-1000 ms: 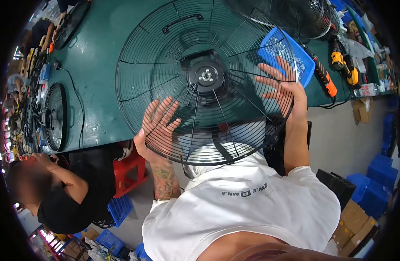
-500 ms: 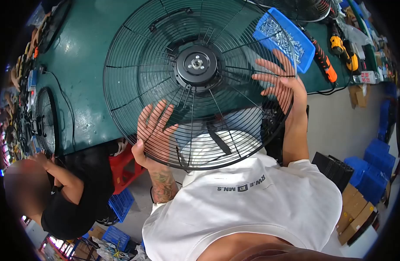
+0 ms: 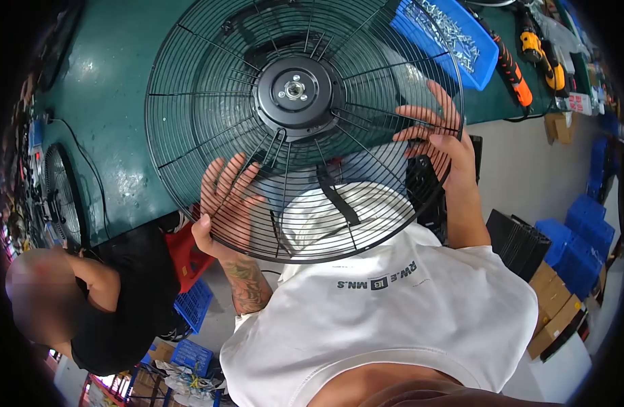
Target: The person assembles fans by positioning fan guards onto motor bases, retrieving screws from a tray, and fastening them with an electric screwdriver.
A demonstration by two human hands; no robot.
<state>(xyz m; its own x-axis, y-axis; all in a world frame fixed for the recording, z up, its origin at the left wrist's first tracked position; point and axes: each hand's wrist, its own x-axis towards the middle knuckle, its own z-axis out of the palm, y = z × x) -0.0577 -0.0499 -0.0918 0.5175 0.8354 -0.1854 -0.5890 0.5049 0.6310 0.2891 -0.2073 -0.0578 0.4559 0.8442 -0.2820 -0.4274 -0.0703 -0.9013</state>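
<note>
A large round black wire fan grille (image 3: 299,247) fills the middle of the view, with a round black hub (image 3: 295,91) at its centre. My left hand (image 3: 227,203) holds the grille's lower left rim, thumb outside and fingers spread behind the wires. On the right, my right hand (image 3: 437,136) holds the rim the same way, its fingers behind the wires. Beyond the grille's upper right lies a blue tray (image 3: 487,64) of screws, partly seen through the wires.
A green table (image 3: 122,136) lies behind the grille. Orange-tipped tool (image 3: 515,78) and yellow power drill (image 3: 531,42) lie at right. Another fan grille (image 3: 63,193) stands at left near a seated person in black (image 3: 115,325). A red stool (image 3: 186,258) stands beside them.
The grille has come closer to the head camera and shifted left in view, with both hands still on its rim. The blue tray appears higher in view.
</note>
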